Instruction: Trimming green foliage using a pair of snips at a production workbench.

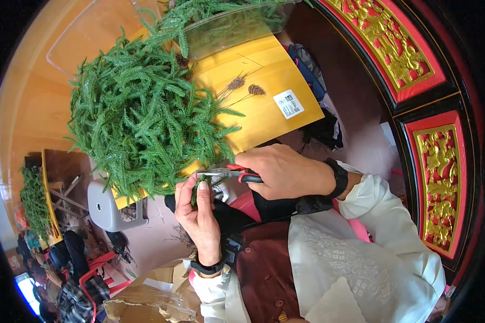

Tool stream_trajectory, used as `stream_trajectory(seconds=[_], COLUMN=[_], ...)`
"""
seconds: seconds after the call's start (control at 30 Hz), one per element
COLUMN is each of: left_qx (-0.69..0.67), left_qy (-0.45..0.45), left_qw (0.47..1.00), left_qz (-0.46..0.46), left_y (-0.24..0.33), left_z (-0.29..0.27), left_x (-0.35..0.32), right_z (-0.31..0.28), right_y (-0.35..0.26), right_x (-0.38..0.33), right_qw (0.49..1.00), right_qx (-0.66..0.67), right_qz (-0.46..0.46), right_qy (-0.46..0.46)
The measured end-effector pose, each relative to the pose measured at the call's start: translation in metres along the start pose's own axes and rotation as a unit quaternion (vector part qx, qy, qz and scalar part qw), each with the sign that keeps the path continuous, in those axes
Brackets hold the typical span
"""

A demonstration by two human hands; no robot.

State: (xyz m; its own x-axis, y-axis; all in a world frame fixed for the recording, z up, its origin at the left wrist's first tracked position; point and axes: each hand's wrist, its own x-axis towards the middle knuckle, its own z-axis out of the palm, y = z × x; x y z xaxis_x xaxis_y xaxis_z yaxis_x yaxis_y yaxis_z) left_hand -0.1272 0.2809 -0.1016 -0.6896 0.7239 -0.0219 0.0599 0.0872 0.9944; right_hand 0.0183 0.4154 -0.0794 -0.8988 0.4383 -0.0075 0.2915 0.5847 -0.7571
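Note:
My right hand (280, 168) is closed around pliers (221, 172) with red and black handles. The metal jaws reach left to the fingertips of my left hand (196, 212). Pinched between that hand's thumb and fingers is a small green sprig (216, 181), partly hidden by the fingers and the tool. Just beyond both hands, a large heap of green needle-leaved branches (140, 118) covers much of the yellow table (264, 124). Two brown pine cones (256, 90) on thin stems lie on the table, right of the heap.
A clear plastic bin (231, 35) with more greenery stands at the table's far side. Below the table's left edge is a grey stool (110, 207). An open cardboard box (151, 301) sits at lower left, near other people. Red panels with gold carving (439, 188) line the right.

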Motion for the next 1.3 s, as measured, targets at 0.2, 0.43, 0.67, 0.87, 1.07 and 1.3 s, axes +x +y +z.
stream_trajectory(seconds=[0.2, 0.43, 0.67, 0.87, 1.07, 1.3], left_qx=[0.004, -0.058, -0.076, -0.045, -0.083, -0.082], left_qy=[0.0, -0.008, -0.023, -0.008, 0.017, -0.002], left_qw=[1.0, 0.997, 0.995, 0.996, 0.991, 0.985], left_qz=[-0.009, -0.056, -0.053, -0.078, -0.104, -0.152], left_y=[0.0, -0.007, -0.007, -0.005, -0.003, 0.004], left_z=[-0.003, -0.002, -0.001, -0.001, -0.004, -0.009], left_x=[0.001, 0.003, 0.004, -0.001, -0.001, 0.004], right_z=[0.002, 0.001, 0.001, 0.0, -0.002, 0.02], right_y=[0.0, 0.006, 0.008, 0.007, 0.013, 0.004], right_x=[0.002, 0.002, 0.006, 0.006, 0.01, 0.01], right_qw=[1.0, 1.0, 1.0, 0.999, 0.999, 0.962], right_qx=[0.013, 0.013, 0.02, -0.004, 0.007, -0.228], right_qz=[-0.002, -0.005, -0.006, 0.002, -0.03, -0.052], right_qy=[-0.004, -0.007, -0.02, -0.032, -0.011, 0.142])
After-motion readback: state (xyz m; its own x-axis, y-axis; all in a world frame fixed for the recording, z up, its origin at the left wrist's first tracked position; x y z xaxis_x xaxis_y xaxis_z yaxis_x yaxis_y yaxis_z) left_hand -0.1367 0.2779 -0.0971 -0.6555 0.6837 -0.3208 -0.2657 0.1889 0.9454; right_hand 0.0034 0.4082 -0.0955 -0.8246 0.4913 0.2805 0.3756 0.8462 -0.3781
